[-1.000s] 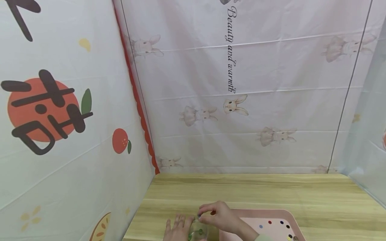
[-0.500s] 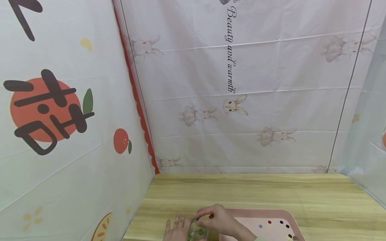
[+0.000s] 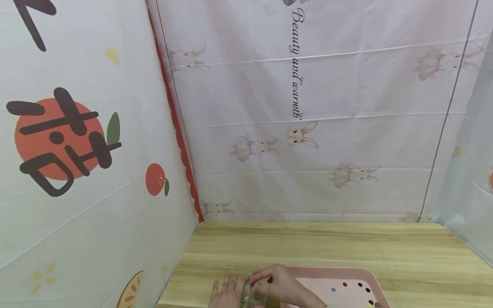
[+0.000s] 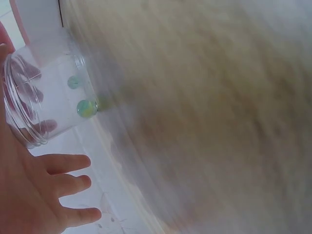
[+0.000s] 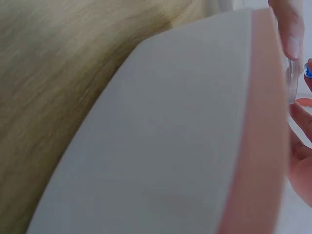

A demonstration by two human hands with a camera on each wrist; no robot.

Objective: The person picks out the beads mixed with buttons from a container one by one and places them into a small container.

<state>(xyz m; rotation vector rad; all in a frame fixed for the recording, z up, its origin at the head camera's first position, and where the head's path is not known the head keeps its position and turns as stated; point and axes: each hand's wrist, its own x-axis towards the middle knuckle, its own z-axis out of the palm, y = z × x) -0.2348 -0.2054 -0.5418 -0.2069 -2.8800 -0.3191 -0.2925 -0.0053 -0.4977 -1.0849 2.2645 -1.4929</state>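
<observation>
My left hand (image 3: 227,294) holds a clear jar (image 3: 248,299) between thumb and index finger, its other fingers spread straight. Inside the jar, green marbles (image 4: 87,108) lie near the bottom, as seen in the left wrist view. My right hand (image 3: 283,284) pinches a blue marble (image 3: 252,286) with thumb and index finger, right at the jar's mouth. Something dark red (image 3: 270,280) shows within the right hand's curled fingers; its kind is hard to make out. The blue marble also appears at the right edge of the right wrist view.
A pink tray (image 3: 327,272) stands on the wooden table (image 3: 308,244), right of the jar. Several small coloured round pieces lie in it, among them a red one (image 3: 345,284). Printed cloth walls (image 3: 327,192) close off the back and sides.
My right hand has come down slightly with the blue marble, from above the jar to its mouth. The left hand and jar stay in place.
</observation>
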